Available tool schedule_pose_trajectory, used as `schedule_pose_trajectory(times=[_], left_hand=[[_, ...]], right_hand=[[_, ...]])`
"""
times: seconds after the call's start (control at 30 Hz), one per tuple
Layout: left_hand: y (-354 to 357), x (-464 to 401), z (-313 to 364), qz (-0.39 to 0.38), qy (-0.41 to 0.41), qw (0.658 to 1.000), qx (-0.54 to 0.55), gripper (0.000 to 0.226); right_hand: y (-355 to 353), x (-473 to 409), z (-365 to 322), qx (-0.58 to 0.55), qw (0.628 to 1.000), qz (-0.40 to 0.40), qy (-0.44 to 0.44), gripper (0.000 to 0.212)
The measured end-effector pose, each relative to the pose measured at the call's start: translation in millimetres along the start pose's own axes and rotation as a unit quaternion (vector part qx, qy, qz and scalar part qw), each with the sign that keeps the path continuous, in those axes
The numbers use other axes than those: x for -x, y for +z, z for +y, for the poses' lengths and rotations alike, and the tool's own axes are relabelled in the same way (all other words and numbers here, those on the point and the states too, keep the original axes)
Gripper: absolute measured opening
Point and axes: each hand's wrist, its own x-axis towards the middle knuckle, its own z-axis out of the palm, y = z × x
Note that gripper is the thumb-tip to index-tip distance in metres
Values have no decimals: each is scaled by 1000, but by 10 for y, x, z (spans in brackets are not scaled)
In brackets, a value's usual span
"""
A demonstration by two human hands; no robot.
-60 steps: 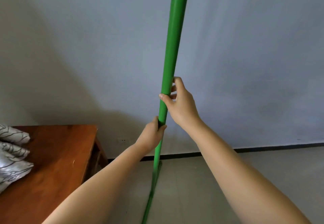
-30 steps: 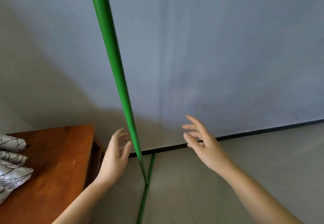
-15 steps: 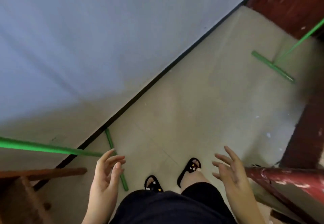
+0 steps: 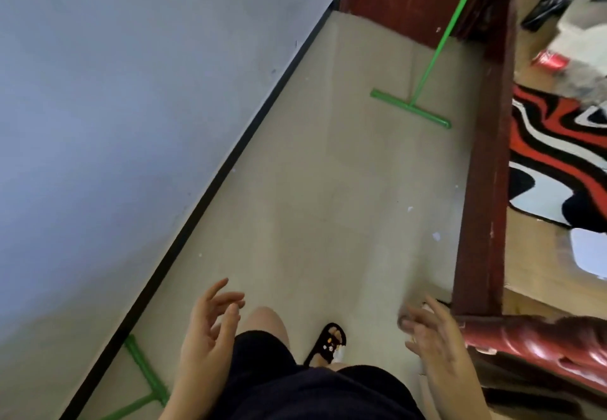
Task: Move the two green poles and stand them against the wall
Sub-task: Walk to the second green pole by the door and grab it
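One green pole stands ahead at the upper right, its flat green foot on the floor and its shaft leaning up against the dark red wooden frame. The foot of the other green pole lies at the bottom left by the black skirting of the grey wall; its shaft runs out of view. My left hand and my right hand hang low in front of me, fingers spread, holding nothing.
A beige floor strip runs between the wall and a dark red wooden bed frame on the right. A red, black and white patterned cover lies beyond it. My sandalled foot is below.
I let go of the first pole, left leaning at the wall, and the view swung right and down along the floor. The second pole ahead has come closer.
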Motion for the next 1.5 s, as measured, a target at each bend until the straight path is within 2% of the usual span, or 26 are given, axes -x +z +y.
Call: schedule_pose_trajectory(times=[0.17, 0.3, 0.53, 0.6, 0.67, 0.77, 0.87, 0.93, 1.0, 1.13, 1.23, 1.4, 1.5], left_hand=[[426, -649, 227, -34, 11, 999, -36, 29], [883, -1406, 463, -72, 36, 995, -59, 39], [1582, -3129, 1364, -140, 99, 984, -48, 33], [1785, -3569, 1644, -162, 121, 978, -56, 23], [1990, -3943, 1793, -189, 135, 970, -77, 24], [2286, -4417, 1959, -209, 130, 964, -100, 30], [2628, -4853, 2147, -217, 118, 964, -97, 25], [2921, -5127, 2295, -215, 116, 965, -91, 23], [3268, -5393, 2464, -206, 121, 967, -86, 29], [4032, -5853, 2838, -179, 129, 974, -52, 34], [4598, -6110, 3193, -158, 143, 976, -45, 30], [5231, -6535, 3556, -152, 137, 978, -46, 29], [5520, -6797, 3709, -143, 132, 980, -48, 29]], right_hand=[[-268, -571, 77, -7, 999, 40, 33, 67], [-383, -1275, -84, -3, 998, 64, 27, 40], [-362, -2761, -910, 1, 987, 156, -41, 37], [-336, -3119, -1224, 8, 981, 181, -64, 43], [-348, -3402, -1413, 12, 977, 196, -81, 47], [-476, -3780, -1570, 7, 967, 244, -67, 43], [-701, -4205, -1672, -12, 958, 283, -46, 54], [-871, -4544, -1757, -20, 953, 300, -39, 46], [-1098, -4941, -1864, -19, 952, 302, -37, 33], [-1762, -5814, -2241, -21, 958, 281, -51, 40], [-2215, -6434, -2593, -22, 958, 280, -67, 29], [-2596, -7223, -2883, 8, 972, 233, -41, 47], [-2783, -7621, -3025, -4, 973, 229, -30, 43]])
